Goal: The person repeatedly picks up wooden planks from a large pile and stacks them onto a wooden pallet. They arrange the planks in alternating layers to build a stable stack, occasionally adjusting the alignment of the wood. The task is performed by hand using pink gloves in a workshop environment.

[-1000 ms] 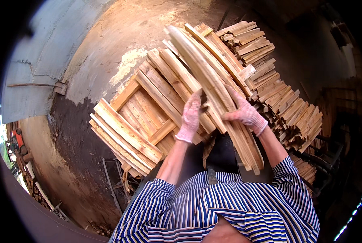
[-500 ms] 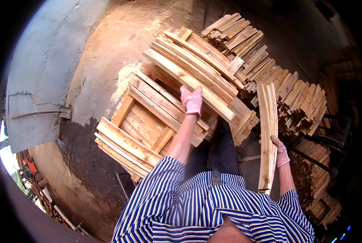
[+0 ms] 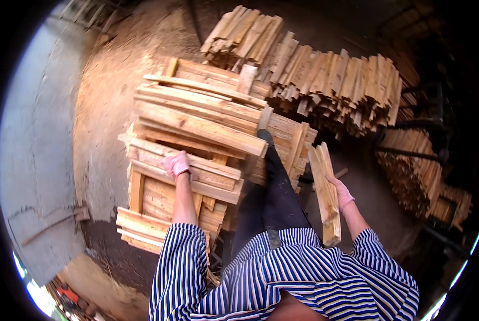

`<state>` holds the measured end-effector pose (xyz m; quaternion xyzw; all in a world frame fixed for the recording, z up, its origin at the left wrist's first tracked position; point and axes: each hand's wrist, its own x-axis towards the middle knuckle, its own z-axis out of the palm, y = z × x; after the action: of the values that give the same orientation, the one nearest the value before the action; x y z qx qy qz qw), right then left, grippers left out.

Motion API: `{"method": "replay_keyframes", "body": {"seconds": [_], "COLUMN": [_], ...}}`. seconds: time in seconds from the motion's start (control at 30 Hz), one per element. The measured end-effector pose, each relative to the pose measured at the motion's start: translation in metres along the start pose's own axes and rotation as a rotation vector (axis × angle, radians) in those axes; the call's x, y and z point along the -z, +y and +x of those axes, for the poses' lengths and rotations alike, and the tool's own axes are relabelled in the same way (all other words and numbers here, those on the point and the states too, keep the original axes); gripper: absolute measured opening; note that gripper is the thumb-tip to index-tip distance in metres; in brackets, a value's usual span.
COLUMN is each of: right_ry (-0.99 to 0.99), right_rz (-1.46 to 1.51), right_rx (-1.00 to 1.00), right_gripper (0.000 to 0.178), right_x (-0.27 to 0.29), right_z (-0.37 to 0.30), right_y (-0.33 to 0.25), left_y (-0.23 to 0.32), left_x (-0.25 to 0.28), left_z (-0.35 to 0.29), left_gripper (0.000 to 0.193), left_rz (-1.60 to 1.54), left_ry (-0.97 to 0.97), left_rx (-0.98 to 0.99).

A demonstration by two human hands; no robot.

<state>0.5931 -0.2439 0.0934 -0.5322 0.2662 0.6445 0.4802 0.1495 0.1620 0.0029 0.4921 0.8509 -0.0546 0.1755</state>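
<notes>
My left hand (image 3: pixel 176 165), in a pinkish work glove, has its fingers closed over the edge of a pale wooden board (image 3: pixel 215 167) lying on a stack. Beyond it, several more boards (image 3: pixel 202 128) rest side by side on the same stack. My right hand (image 3: pixel 342 192), also gloved, grips a small bundle of wooden boards (image 3: pixel 325 187) from its outer side, held off to the right of my legs. Its fingertips are partly hidden behind the wood. Below the left hand, a slatted wooden panel (image 3: pixel 156 193) shows crosspieces and loose boards (image 3: pixel 143 227) at its near end.
A long pile of short boards (image 3: pixel 330 80) runs across the back right. Another pile (image 3: pixel 411 166) stands farther right, beside a dark metal frame (image 3: pixel 424 107). A grey slab (image 3: pixel 41 150) lies at the left, with a long-handled tool (image 3: pixel 52 224) on it.
My left hand has left the long board, which now lies on the stack, and moved nearer onto another board. The right hand keeps its bundle, turned a little. The whole view has swung round.
</notes>
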Motion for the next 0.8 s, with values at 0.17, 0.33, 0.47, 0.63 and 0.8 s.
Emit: {"method": "replay_keyframes", "body": {"seconds": [0.17, 0.33, 0.47, 0.63, 0.8], "right_ry": [0.019, 0.170, 0.246, 0.387, 0.316], "right_rz": [0.000, -0.066, -0.072, -0.171, -0.196], "right_rx": [0.031, 0.008, -0.032, -0.050, -0.003], "right_gripper": [0.048, 0.048, 0.051, 0.067, 0.074], "right_x": [0.004, -0.011, -0.062, -0.108, -0.095], "right_z": [0.058, 0.210, 0.321, 0.415, 0.388], "right_y": [-0.031, -0.058, -0.056, -0.064, -0.092], "left_y": [0.011, -0.052, -0.038, 0.000, 0.093], "left_x": [0.034, 0.080, 0.125, 0.129, 0.130], "left_z": [-0.051, -0.085, -0.169, -0.191, -0.211], "left_gripper": [0.046, 0.044, 0.060, 0.064, 0.081], "left_rz": [-0.795, -1.305, -1.468, -1.548, -1.481], "left_ry": [-0.246, -0.358, -0.361, -0.498, -0.460], "left_rx": [0.093, 0.194, 0.087, -0.042, -0.123]}}
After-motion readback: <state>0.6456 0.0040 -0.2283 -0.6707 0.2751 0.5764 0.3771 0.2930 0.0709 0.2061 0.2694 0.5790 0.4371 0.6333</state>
